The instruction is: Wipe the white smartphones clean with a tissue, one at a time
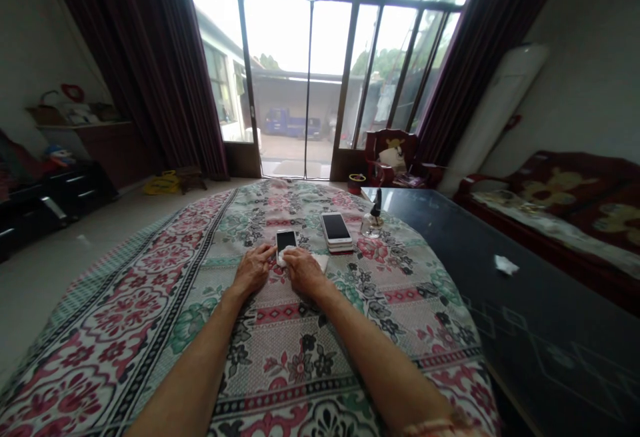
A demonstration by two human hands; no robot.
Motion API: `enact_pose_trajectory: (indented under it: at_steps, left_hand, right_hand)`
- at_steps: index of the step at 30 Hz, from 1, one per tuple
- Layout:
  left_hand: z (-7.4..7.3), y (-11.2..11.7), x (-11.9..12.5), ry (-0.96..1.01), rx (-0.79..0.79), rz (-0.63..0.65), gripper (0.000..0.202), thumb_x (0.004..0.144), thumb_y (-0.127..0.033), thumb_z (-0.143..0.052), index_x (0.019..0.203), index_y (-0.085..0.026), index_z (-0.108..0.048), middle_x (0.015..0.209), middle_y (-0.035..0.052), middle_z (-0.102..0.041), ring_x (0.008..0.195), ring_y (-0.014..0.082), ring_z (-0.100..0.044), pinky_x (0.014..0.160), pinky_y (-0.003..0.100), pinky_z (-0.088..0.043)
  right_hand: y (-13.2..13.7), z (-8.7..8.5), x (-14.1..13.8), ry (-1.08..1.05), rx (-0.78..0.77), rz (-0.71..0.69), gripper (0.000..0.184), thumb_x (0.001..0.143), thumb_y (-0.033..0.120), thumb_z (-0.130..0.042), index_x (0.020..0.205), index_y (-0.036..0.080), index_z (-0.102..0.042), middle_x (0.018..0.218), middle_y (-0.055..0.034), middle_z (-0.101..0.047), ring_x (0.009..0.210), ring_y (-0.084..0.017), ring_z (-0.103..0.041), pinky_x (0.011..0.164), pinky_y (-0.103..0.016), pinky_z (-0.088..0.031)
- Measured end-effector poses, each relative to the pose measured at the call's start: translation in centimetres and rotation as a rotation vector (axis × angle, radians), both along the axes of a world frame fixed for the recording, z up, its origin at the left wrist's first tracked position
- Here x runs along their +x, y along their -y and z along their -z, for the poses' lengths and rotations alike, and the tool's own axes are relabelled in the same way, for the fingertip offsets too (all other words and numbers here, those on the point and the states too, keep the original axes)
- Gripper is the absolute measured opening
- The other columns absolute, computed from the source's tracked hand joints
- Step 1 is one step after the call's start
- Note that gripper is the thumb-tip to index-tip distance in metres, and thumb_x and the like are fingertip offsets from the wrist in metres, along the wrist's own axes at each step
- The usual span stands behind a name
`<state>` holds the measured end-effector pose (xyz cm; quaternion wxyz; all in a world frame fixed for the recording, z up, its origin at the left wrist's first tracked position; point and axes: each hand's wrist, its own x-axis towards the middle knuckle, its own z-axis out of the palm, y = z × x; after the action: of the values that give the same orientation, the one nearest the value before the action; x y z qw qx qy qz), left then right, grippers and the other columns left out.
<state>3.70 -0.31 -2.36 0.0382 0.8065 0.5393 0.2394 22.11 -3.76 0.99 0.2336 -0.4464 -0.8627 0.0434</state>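
A small white smartphone (pixel 287 238) with a dark screen lies face up on the patterned tablecloth (pixel 280 317). At its left edge, my left hand (pixel 254 267) holds it with bent fingertips. My right hand (pixel 305 270) is closed on a crumpled white tissue (pixel 283 256), pressed onto the lower part of the screen. Part of the tissue is hidden under the fingers. Just beyond my right hand sits a stack of smartphones (pixel 337 229), the top one white with a dark screen. Some flat white material (pixel 323 261) shows beside my right hand.
A clear glass bottle with a dark top (pixel 373 222) stands right of the stack. A dark table (pixel 450 243) adjoins on the right, with a crumpled white tissue (pixel 506 265) on it. Further back are a wooden chair (pixel 393 150), a sofa (pixel 565 190) and glass doors (pixel 280 90).
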Motion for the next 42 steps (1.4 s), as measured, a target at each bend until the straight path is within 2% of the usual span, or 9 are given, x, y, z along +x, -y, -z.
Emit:
enact_pose_trajectory:
  at_steps: [4,8,13,18,22,27,31,35,42]
  left_hand:
    - [0.0,0.0,0.1,0.04,-0.007,-0.003,0.051,0.081,-0.007,-0.044,0.125,-0.024,-0.062,0.124,0.0037,-0.063,0.111,0.0186,-0.057,0.103,0.031,-0.04]
    - [-0.2,0.0,0.3,0.034,-0.013,-0.009,0.05,0.081,-0.007,-0.043,0.124,-0.023,-0.063,0.123,0.0052,-0.063,0.111,0.0196,-0.057,0.103,0.033,-0.04]
    - [-0.4,0.0,0.3,0.012,-0.013,0.008,0.051,0.081,-0.005,-0.042,0.123,-0.024,-0.063,0.122,0.005,-0.063,0.111,0.0193,-0.057,0.102,0.032,-0.041]
    - [-0.3,0.0,0.2,0.039,-0.004,0.012,0.051,0.081,-0.005,-0.044,0.123,-0.027,-0.064,0.12,0.0034,-0.064,0.108,0.0187,-0.058,0.1,0.03,-0.042]
    - [-0.2,-0.1,0.2,0.088,-0.001,0.002,0.05,0.081,-0.006,-0.045,0.122,-0.028,-0.065,0.117,0.0032,-0.065,0.106,0.0191,-0.058,0.098,0.031,-0.043]
    - [0.1,-0.2,0.2,0.061,-0.005,0.0,0.051,0.082,-0.005,-0.044,0.124,-0.027,-0.063,0.122,0.0041,-0.063,0.109,0.0201,-0.057,0.1,0.033,-0.042]
    - [0.1,-0.3,0.1,0.026,-0.014,0.013,0.05,0.084,-0.007,-0.042,0.126,-0.024,-0.062,0.123,0.006,-0.062,0.109,0.021,-0.056,0.1,0.035,-0.042]
    - [0.1,-0.3,0.1,0.037,-0.01,0.006,0.051,0.083,-0.007,-0.043,0.127,-0.025,-0.062,0.123,0.0049,-0.063,0.109,0.0206,-0.057,0.101,0.034,-0.042]
    - [0.3,-0.6,-0.2,0.098,0.013,0.036,0.055,0.078,-0.004,-0.04,0.123,-0.023,-0.064,0.122,0.0041,-0.064,0.109,0.0192,-0.059,0.102,0.034,-0.043]
  right_hand:
    - [0.9,-0.4,0.0,0.034,-0.01,-0.02,0.026,0.088,0.008,-0.047,0.098,0.015,-0.069,0.112,-0.0079,-0.068,0.109,-0.018,-0.055,0.1,-0.026,-0.036]
    - [0.5,-1.2,-0.4,0.105,-0.069,0.014,0.024,0.086,0.009,-0.049,0.091,0.015,-0.071,0.108,-0.0082,-0.069,0.103,-0.018,-0.059,0.097,-0.025,-0.037]
    - [-1.9,-2.3,-1.0,0.165,-0.159,0.103,0.024,0.087,0.014,-0.049,0.094,0.016,-0.071,0.104,-0.0103,-0.071,0.098,-0.018,-0.062,0.088,-0.024,-0.04]
    - [-5.0,-2.4,-1.2,0.184,-0.188,0.152,0.025,0.087,0.016,-0.049,0.097,0.015,-0.072,0.101,-0.0119,-0.072,0.094,-0.018,-0.064,0.082,-0.023,-0.041]
    - [-7.3,-2.4,-1.6,0.213,-0.198,0.172,0.026,0.084,0.012,-0.05,0.099,0.014,-0.071,0.104,-0.013,-0.072,0.097,-0.019,-0.064,0.081,-0.024,-0.042]
    - [-9.1,-2.8,-2.5,0.248,-0.187,0.158,0.026,0.083,0.011,-0.051,0.101,0.011,-0.071,0.106,-0.0159,-0.07,0.1,-0.021,-0.063,0.084,-0.026,-0.042]
    - [-9.4,-2.6,-2.7,0.247,-0.148,0.116,0.026,0.084,0.012,-0.051,0.102,0.011,-0.07,0.109,-0.0159,-0.069,0.105,-0.022,-0.061,0.089,-0.028,-0.041]
    - [-9.1,-1.8,-2.2,0.212,-0.113,0.111,0.027,0.086,0.011,-0.048,0.104,0.014,-0.068,0.115,-0.0123,-0.067,0.11,-0.02,-0.058,0.092,-0.026,-0.039]
    - [-8.8,-2.0,-1.5,0.197,-0.133,0.172,0.026,0.082,0.009,-0.049,0.097,0.013,-0.07,0.104,-0.013,-0.07,0.096,-0.021,-0.063,0.081,-0.027,-0.043]
